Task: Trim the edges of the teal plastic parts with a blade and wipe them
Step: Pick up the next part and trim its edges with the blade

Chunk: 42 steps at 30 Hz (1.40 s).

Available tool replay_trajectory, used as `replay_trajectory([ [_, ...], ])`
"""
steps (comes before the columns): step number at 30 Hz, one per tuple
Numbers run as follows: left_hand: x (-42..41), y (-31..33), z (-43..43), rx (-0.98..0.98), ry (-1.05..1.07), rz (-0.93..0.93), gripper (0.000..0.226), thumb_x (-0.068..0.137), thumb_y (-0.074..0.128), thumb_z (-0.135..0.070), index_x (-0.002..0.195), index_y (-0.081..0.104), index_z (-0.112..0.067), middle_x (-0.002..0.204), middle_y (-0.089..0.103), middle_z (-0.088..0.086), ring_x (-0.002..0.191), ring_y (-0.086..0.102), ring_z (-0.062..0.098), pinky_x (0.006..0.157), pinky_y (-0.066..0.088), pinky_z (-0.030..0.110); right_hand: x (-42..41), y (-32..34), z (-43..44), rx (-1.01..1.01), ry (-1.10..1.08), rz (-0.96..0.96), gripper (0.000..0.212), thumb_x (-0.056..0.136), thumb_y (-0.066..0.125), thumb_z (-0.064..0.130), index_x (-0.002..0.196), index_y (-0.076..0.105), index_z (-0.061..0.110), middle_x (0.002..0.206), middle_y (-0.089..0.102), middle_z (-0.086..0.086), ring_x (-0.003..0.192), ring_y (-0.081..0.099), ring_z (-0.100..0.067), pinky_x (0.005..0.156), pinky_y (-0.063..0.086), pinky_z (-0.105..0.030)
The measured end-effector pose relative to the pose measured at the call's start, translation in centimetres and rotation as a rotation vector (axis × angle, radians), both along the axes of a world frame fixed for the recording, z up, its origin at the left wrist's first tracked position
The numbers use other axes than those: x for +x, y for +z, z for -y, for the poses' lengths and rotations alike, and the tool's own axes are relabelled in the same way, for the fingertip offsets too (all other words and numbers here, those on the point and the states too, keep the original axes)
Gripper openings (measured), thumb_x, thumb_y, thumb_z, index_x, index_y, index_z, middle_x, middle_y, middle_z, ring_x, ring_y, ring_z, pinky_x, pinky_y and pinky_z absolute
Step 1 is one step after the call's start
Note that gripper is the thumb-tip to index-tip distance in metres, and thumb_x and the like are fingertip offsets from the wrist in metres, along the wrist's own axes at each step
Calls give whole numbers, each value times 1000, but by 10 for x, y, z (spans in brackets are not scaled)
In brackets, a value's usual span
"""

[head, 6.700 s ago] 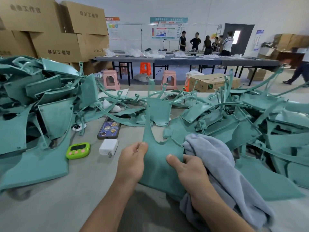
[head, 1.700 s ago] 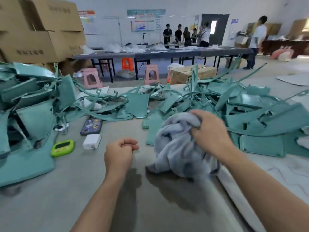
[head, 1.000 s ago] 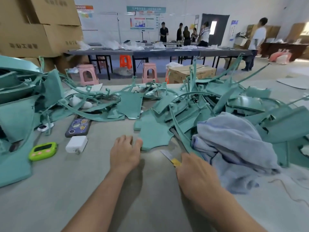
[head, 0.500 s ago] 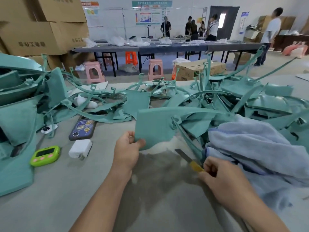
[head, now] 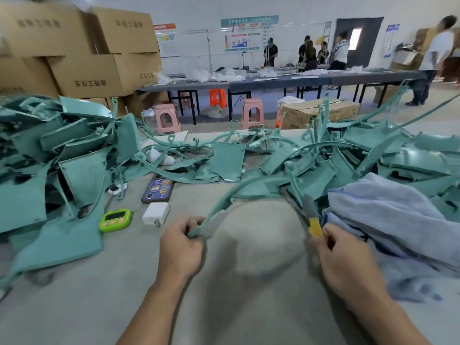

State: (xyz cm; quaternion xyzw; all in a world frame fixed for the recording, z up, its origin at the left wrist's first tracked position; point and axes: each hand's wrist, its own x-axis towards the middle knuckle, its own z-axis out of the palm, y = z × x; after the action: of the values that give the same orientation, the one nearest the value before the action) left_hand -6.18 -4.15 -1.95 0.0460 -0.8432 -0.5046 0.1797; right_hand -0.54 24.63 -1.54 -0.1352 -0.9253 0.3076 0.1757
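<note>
Teal part (head: pixel 219 204): thin curved strip, arching up off the bench (head: pixel 236 282) from your left grip (head: pixel 181 245) toward the right pile (head: pixel 398 158). The near end is in your fist, and the far end runs in among the loose parts. I can't tell if the flat panel under the arch belongs to it. Matte teal and looks springy. Motion blur hides any flash or burrs on the edge.

Left grip: fingers wrapped tight round the strip's near end.
Right grip (head: pixel 341 250): pinching the yellow handle of the blade (head: pixel 312 217), tip pointing up and away. The blade is near the strip but clear of it.

Progress, my read: this piece is at the start. It's picked up and the tool is in hand, but no cut has begun. Trim and wipe are both to do. The towel (head: pixel 388 215) lies bunched on the right pile, just beside your right grip and in neither hand.

Overall: large heaps on both sides, the left pile (head: pixel 74 170) stacked higher. Nothing visible marks either heap as finished, so I can't tell the done/undone split. Expect most of the job is left.

Bench clutter near the left pile: phone (head: pixel 157 189), white charger (head: pixel 155 214), green timer (head: pixel 115 219).
</note>
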Motion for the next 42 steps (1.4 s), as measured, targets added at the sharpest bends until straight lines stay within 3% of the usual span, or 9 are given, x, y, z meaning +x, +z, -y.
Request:
replay_trajectory([
  [3,5,2,2,-152,-22,-12,58,75,55,11,101,72,-38,91,65,-44,88,57,-22,76,38,-3,6,0,3,-111,65,-116,40,94,67,27,66,41,17,59,52,4,56,48,-12,53,35,-26],
  [7,7,-6,1,-278,-118,51,59,88,65,-14,135,60,-49,128,67,-23,118,61,5,91,43,14,12,-2,14,-176,187,-129,35,93,72,19,66,50,17,56,52,4,54,48,-9,56,38,-22],
  [10,4,-9,2,-292,-167,22,52,93,66,-25,138,55,-49,132,63,-26,119,59,2,86,37,7,10,0,23,-200,236,-115,21,93,72,22,74,63,18,63,60,4,61,55,-9,62,43,-24],
  [14,-1,-11,1,-362,-189,6,68,90,54,-1,147,49,-37,139,51,-30,128,51,4,96,26,-3,4,1,28,-210,229,-71,17,94,71,26,77,68,25,68,68,9,66,62,-8,69,53,-37],
  [19,-7,-12,-7,-476,-186,13,76,88,44,4,153,38,-36,150,52,-11,124,54,21,106,41,30,-3,-1,30,-284,229,-79,19,97,67,23,80,68,29,70,73,10,55,62,-8,62,52,-39],
  [23,-7,-8,-5,-479,-165,11,74,89,48,1,152,39,-37,140,61,-5,112,59,27,96,45,34,-13,10,42,-303,312,-82,25,98,63,24,74,66,21,58,65,-1,48,56,-18,56,49,-42],
  [29,-5,-20,-2,-493,-204,71,72,89,53,-4,153,40,-34,140,62,-3,115,60,31,98,49,38,-27,16,65,-211,397,-96,27,98,60,18,71,61,21,57,56,5,47,42,-6,48,34,-23],
  [32,2,-23,-4,-448,-205,73,68,90,57,-7,151,43,-35,143,59,-9,118,59,24,100,47,33,-27,10,68,-213,411,-54,29,99,62,18,70,62,22,61,58,16,54,49,-2,52,37,-18],
  [42,-12,-12,-6,-395,-232,-16,74,90,55,-3,151,43,-42,151,46,-25,138,44,0,109,23,4,-23,18,50,-191,556,-83,20,97,63,21,77,62,19,62,56,4,56,47,-7,57,40,-34],
])
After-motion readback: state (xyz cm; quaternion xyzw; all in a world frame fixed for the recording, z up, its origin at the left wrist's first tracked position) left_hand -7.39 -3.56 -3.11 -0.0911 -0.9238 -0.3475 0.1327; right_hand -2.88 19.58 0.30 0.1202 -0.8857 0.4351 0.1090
